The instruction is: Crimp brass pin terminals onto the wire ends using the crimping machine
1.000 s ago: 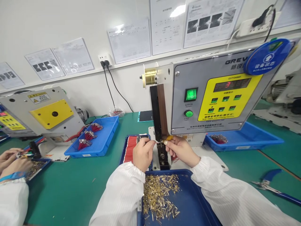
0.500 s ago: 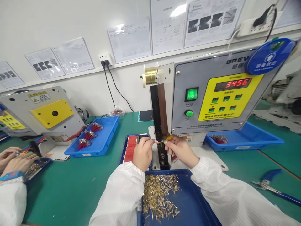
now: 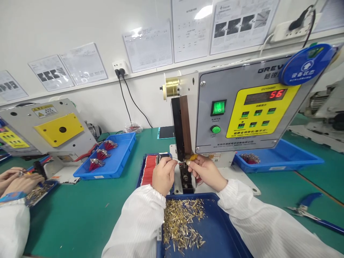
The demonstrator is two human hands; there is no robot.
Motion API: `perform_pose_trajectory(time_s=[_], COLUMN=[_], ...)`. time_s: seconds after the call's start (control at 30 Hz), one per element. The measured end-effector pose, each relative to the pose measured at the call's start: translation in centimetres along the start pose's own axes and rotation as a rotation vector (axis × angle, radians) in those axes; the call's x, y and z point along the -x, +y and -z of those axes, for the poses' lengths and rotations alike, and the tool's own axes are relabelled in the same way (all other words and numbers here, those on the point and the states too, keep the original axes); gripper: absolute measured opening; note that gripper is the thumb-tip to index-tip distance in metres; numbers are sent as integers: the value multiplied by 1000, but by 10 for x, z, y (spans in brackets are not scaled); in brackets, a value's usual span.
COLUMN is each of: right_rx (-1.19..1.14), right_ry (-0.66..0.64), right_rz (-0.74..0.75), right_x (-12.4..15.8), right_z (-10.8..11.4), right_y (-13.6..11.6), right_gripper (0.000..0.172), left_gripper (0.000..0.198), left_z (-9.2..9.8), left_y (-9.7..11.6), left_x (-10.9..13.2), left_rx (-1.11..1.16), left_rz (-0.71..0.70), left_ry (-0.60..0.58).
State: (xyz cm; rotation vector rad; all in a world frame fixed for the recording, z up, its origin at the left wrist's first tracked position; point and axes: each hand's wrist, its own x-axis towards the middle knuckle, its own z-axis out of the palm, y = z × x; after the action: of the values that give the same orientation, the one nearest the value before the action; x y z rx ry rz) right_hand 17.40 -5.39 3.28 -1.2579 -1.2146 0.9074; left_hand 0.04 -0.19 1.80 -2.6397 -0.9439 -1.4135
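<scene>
Wire (image 3: 180, 163) held crosswise at the foot of the post (image 3: 176, 125)

The wire, thin and red, is in the narrow gap between the person's two hands, just in front of the machine (image 3: 228, 80). Its long axis runs from left to right across the post, which stands upright behind it. One end comes out from the fingertips of the left hand (image 3: 163, 177); the other points right, to the fingertips of the right hand (image 3: 206, 171). From the left hand the wire lies directly to the right; from the right hand, to the left. The left hand is the nearer, touching it: thumb and forefinger are pinched together on the wire, the other fingers curled under. The right hand comes in from the opposite side, thumb bent in towards the forefinger; the spot is too small and crowded to tell whether it grips a piece. A yellow part (image 3: 193, 157) shows just above that thumb.

Below both hands sits a dark blue tray (image 3: 225, 225) with a heap of gold-coloured pins (image 3: 182, 222) along its left side. Just left of the left hand lies a row of red wires (image 3: 149, 171). Pliers (image 3: 306, 211) rest on the counter (image 3: 94, 218), well to the right.
</scene>
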Motion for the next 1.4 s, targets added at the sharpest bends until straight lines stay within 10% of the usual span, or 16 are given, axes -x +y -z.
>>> perform_pose_trajectory(time_s=[1.4], right_rx=[41], right_ry=[2], right_rz=[11], right_x=[0], right_z=[0], right_y=[1], right_gripper=[24], left_gripper=[20], left_z=[-1], left_y=[-1], left_x=[2], left_rx=[38], left_rz=[10], left_ry=[-31])
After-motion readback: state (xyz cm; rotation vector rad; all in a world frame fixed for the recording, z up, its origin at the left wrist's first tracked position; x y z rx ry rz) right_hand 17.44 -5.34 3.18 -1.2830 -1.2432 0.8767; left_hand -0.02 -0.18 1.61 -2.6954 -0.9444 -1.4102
